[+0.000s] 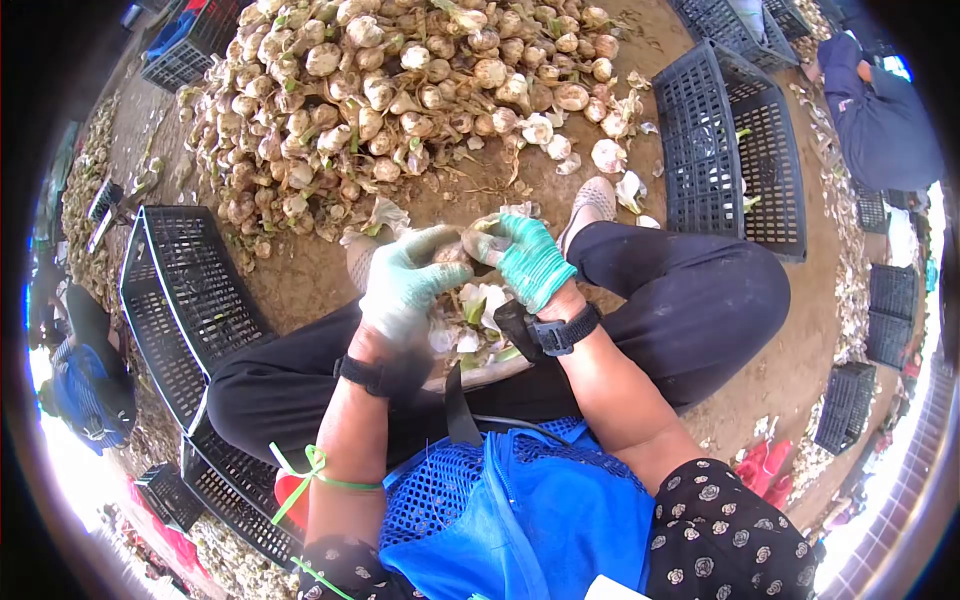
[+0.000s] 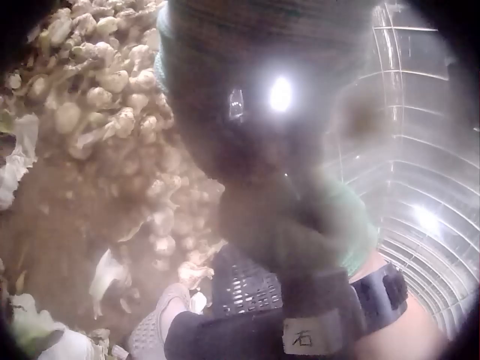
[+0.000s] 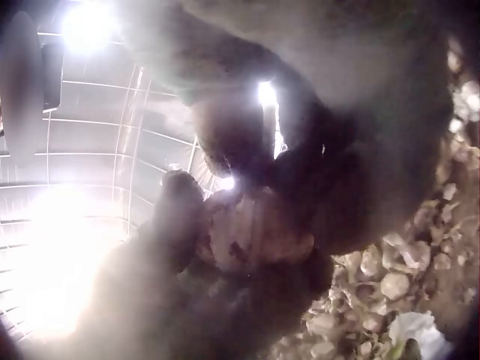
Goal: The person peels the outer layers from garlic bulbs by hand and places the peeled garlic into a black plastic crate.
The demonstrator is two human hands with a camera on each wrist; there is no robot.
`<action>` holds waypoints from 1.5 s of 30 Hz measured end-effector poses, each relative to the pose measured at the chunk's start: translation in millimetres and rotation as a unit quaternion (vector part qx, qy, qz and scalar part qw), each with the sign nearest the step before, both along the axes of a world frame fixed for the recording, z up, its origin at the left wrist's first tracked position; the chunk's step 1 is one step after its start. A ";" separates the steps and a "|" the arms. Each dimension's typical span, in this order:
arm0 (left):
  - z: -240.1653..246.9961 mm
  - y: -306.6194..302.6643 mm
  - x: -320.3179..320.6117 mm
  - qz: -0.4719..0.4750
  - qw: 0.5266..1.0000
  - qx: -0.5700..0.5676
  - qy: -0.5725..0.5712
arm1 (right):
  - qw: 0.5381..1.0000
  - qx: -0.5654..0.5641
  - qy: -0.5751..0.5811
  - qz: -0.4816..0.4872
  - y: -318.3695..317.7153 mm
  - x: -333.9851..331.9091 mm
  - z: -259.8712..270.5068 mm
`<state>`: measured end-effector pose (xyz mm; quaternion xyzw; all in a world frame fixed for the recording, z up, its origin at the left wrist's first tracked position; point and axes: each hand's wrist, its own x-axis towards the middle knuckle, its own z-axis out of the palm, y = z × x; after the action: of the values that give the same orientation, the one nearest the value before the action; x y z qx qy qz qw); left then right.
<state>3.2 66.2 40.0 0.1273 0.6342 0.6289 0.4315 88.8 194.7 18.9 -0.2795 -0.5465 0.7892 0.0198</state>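
Saw a heap of garlic bulbs [image 1: 400,90] beyond the feet, with black crates [image 1: 693,150] at both sides and pale skins [image 1: 485,300] below; saw the held garlic bulb [image 1: 453,254] as pale with dark patches, partly hidden; pinched it between curled fingers of left hand [image 1: 405,282] and right hand [image 1: 527,262].

on the brown floor [image 1: 290,290] lie a heap of garlic bulbs [image 1: 400,100], black crates [image 1: 697,150] on both sides, and pale skins [image 1: 630,190].
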 end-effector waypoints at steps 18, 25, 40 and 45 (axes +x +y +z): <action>-3.0 -0.9 -0.3 0.083 0.965 0.068 -0.241 | 0.991 0.122 -0.025 -0.045 -7.2 -1.9 -8.6; -23.2 4.0 21.2 0.120 0.985 0.073 0.105 | 0.985 0.135 0.033 -0.103 -10.9 -2.9 -1.5; -37.1 0.1 -13.7 0.114 0.959 -0.040 -0.257 | 0.991 -0.090 0.029 -0.098 -11.4 11.2 -5.3; -14.2 -5.8 3.6 0.130 0.977 0.098 -0.135 | 0.997 -0.046 0.044 -0.031 -10.5 10.1 -7.3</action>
<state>6.9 60.4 25.8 -0.0009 0.5165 0.7500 0.4132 98.9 184.1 11.5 -0.2614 -0.4994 0.8242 0.0552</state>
